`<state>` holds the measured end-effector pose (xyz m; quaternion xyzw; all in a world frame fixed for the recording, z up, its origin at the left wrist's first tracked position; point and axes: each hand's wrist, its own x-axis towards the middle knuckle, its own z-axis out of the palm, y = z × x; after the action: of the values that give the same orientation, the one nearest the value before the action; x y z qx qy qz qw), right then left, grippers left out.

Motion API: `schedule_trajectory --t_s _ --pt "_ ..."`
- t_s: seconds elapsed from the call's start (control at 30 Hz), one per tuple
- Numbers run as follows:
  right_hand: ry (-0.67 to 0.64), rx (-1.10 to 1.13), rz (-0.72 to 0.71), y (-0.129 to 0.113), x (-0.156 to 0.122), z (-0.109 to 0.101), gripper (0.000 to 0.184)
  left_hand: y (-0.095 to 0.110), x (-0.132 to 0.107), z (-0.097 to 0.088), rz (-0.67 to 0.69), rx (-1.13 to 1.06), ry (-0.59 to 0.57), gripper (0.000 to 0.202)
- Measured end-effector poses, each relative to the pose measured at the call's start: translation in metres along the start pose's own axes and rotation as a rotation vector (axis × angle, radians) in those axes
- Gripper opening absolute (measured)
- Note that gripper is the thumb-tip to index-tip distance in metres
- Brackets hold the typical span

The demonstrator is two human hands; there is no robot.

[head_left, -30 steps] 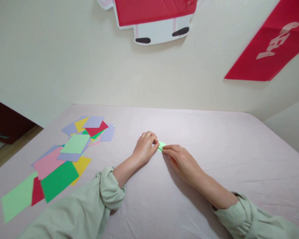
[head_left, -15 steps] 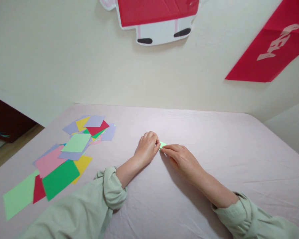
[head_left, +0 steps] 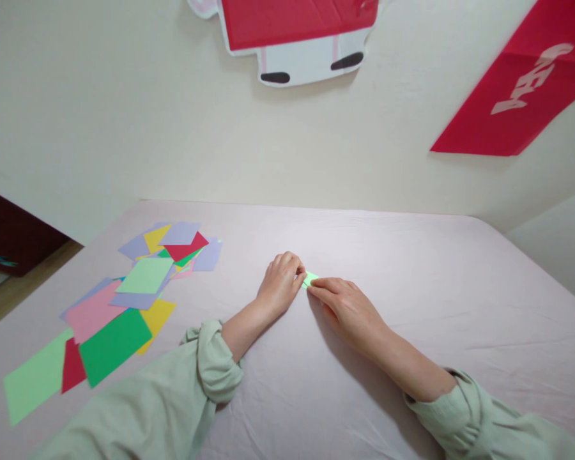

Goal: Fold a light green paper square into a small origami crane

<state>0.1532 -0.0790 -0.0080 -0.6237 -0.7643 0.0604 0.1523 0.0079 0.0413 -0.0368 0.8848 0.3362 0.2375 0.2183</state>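
Observation:
A small piece of light green paper [head_left: 309,279], apparently folded, lies on the pale pink cloth between my hands. My left hand [head_left: 282,280] is closed at the paper's left end, its thumb and curled fingers pinching that side. From the right, the fingertips of my right hand [head_left: 345,306] are pressed together on the paper's other end. A thin dark line shows along the near side of the paper. Most of the paper is hidden beneath my fingers.
Loose coloured paper sheets [head_left: 115,345] lie overlapped on the left of the cloth-covered surface [head_left: 412,255]. Behind it rises a pale wall [head_left: 220,147] with a red and white cutout [head_left: 299,25] and a red hanging sheet [head_left: 512,96].
My left hand has drawn slightly left, and a little more of the green paper shows between my hands. The whole view has shifted slightly.

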Motion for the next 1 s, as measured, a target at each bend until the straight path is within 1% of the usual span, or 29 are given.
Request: schedule_trajectory --t_s 0.1,0.17,0.2,0.3,0.43,0.63,0.87,1.0 --pt "0.000 -0.005 0.009 0.000 0.000 0.000 0.036 0.002 -0.005 -0.006 -0.005 -0.047 0.055 0.009" --pt "0.000 -0.007 0.011 0.000 0.000 0.000 0.036 0.006 -0.012 -0.012 0.031 -0.026 0.087 0.010" --pt "-0.001 -0.006 0.010 0.000 0.000 0.000 0.036 0.009 -0.017 -0.014 0.067 0.001 0.071 0.012" --pt "-0.002 -0.002 0.008 0.000 0.001 0.000 0.035 0.016 -0.032 -0.018 0.156 0.075 -0.038 0.022" --pt "-0.009 0.005 0.015 0.000 0.001 -0.002 0.036 0.019 -0.040 -0.015 0.158 0.145 -0.108 0.033" --pt "-0.006 0.038 0.018 0.001 0.000 -0.001 0.040 0.018 -0.039 -0.012 0.148 0.140 -0.118 0.039" --pt "0.041 0.068 0.012 0.005 0.001 0.006 0.043 0.018 -0.046 -0.011 0.158 0.132 -0.118 0.044" --pt "0.033 0.080 0.001 0.006 0.002 0.006 0.045 0.019 -0.048 -0.012 0.142 0.140 -0.101 0.046"
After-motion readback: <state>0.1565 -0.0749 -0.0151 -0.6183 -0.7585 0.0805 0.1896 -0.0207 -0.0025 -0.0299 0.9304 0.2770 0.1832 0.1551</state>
